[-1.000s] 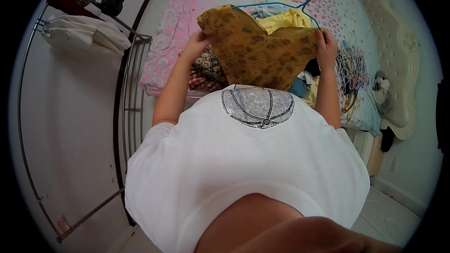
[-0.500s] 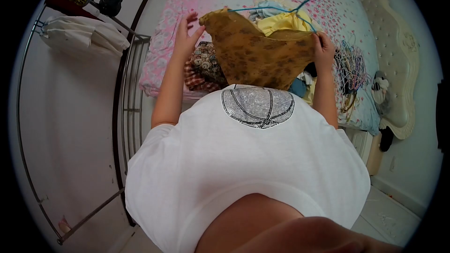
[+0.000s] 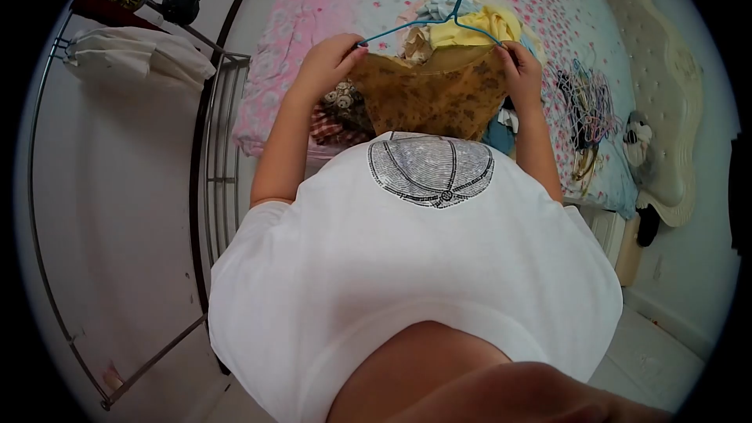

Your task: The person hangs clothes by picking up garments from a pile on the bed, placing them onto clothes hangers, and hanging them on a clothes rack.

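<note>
A brown patterned garment [image 3: 435, 98] hangs from a blue clothes hanger [image 3: 453, 9] in front of my chest. My left hand [image 3: 333, 65] is closed around the garment's left shoulder and that end of the hanger. At the other shoulder, my right hand [image 3: 519, 74] pinches the cloth and the hanger's right end. The hook points up and away from me. The garment's lower part is hidden behind my white shirt. Beyond it lies a pile with a yellow garment [image 3: 489, 23], and by my left forearm is a dark printed cloth [image 3: 345, 102].
A bed with a pink floral sheet [image 3: 313, 8] is in front of me. Several loose hangers [image 3: 591, 110] lie heaped on its right, near the cream headboard [image 3: 666, 102]. At left stands a metal clothes rack [image 3: 35, 188] holding white garments [image 3: 137, 59].
My left hand has gone from spread fingers beside the garment to gripping its left shoulder with the hanger. The hanger has shifted left and levelled, and my right hand has moved slightly left.
</note>
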A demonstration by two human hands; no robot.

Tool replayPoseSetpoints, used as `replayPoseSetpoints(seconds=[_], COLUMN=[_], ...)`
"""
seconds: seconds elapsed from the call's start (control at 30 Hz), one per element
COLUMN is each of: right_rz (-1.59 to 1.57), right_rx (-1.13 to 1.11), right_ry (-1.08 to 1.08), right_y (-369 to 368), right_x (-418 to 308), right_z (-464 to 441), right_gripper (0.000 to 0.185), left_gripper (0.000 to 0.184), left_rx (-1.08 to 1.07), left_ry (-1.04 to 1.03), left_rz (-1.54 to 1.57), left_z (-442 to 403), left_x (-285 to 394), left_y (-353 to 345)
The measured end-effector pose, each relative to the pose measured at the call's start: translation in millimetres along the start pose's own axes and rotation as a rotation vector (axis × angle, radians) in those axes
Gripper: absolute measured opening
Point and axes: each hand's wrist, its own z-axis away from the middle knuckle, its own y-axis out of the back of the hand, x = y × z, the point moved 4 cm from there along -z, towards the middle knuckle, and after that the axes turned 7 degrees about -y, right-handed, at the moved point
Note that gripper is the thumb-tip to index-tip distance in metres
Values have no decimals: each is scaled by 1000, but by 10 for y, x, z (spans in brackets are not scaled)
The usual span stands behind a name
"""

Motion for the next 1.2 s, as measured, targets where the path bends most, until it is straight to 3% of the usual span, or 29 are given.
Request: replayPoseSetpoints(seconds=[0.1, 0.37, 0.47, 0.77, 1.2], right_rz=[-20, 15, 111, -250, -332], right_rx=[-23, -100, -60, -131, -114], right_ry=[-1, -146, -45, -253, -291], right_y=[-15, 212, 313, 310, 297], right_x=[-20, 144, 330, 643, 691], right_z=[14, 25, 29, 128, 219], right_gripper=[14, 25, 21, 15, 16], left_gripper=[24, 23, 22, 21, 18], left_rx=[-76, 133, 126, 128, 45], left_ry=[60, 133, 122, 63, 60], left_rz=[7, -2, 17, 29, -5], left_z=[-34, 40, 52, 38, -6], left_x=[29, -30, -106, -93, 36], left_y=[-56, 38, 76, 94, 57])
